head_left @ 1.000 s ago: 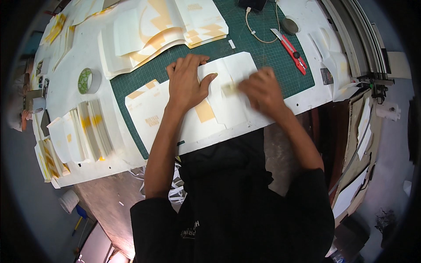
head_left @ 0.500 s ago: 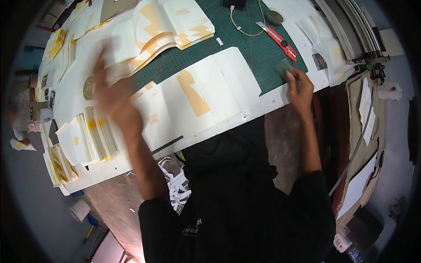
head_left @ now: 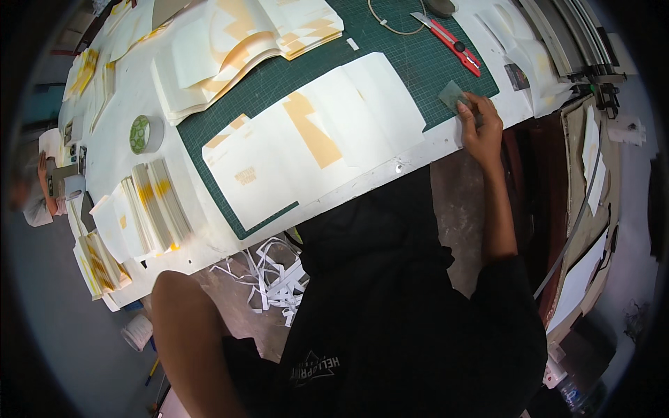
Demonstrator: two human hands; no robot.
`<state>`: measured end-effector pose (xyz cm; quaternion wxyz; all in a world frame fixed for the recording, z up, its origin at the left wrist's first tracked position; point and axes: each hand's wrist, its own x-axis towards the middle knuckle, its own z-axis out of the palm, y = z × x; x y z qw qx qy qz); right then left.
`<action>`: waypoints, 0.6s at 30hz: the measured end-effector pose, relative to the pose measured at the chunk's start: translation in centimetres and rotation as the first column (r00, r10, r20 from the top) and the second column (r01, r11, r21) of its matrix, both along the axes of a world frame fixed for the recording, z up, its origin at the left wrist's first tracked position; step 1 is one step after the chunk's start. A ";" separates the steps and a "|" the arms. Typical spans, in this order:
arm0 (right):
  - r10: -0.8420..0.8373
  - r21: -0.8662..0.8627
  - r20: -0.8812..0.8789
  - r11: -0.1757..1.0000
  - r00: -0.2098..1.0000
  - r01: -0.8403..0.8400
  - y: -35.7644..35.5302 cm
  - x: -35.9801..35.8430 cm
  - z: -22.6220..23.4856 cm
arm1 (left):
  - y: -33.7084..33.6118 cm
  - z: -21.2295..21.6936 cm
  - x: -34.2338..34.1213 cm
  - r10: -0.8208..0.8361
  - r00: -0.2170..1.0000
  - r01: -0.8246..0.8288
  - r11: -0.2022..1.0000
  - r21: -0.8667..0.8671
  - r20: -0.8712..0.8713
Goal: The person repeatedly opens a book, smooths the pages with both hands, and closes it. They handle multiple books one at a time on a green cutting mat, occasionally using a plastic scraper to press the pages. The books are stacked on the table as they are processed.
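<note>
At the mat's right edge my right hand (head_left: 481,125) pinches a small translucent greenish square piece (head_left: 453,94) between thumb and fingers. Only the bent left arm (head_left: 188,341) shows at the lower left; my left hand itself is out of view. A white printed sheet (head_left: 261,160) with tan shapes and fold lines lies flat on the green cutting mat (head_left: 397,42), left of my right hand. Beyond that hand rests a red utility knife (head_left: 451,43) with its blade out.
Behind the sheet lies a pile of printed sheets (head_left: 188,63). A green-centred tape roll (head_left: 145,134) and folded paper stacks (head_left: 157,202) occupy the left side. Paper strips (head_left: 279,279) litter the floor. Another person's arm (head_left: 46,184) shows far left, and a metal rail (head_left: 568,35) far right.
My left hand has swung from over the table's left side down out of view, uncovering the tape roll. The right hand still holds the translucent piece. The whole view has shifted slightly.
</note>
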<state>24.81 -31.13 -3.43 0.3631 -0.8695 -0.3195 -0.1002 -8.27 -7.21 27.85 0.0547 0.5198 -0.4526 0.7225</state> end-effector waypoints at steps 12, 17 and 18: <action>-0.007 0.021 -0.045 1.000 0.999 0.008 -1.2 0.2 -0.5 | 2.9 0.7 -1.1 0.085 0.871 0.043 0.968 -0.247 0.484; 0.005 0.045 -0.013 0.999 1.000 -0.004 -0.4 0.0 -0.3 | 3.9 -1.3 -1.0 0.148 0.970 -0.067 0.927 -0.370 0.194; 0.002 0.043 -0.014 0.999 1.000 -0.001 -0.4 0.0 -0.3 | 4.0 -1.3 -0.6 0.142 0.966 -0.049 0.921 -0.386 0.216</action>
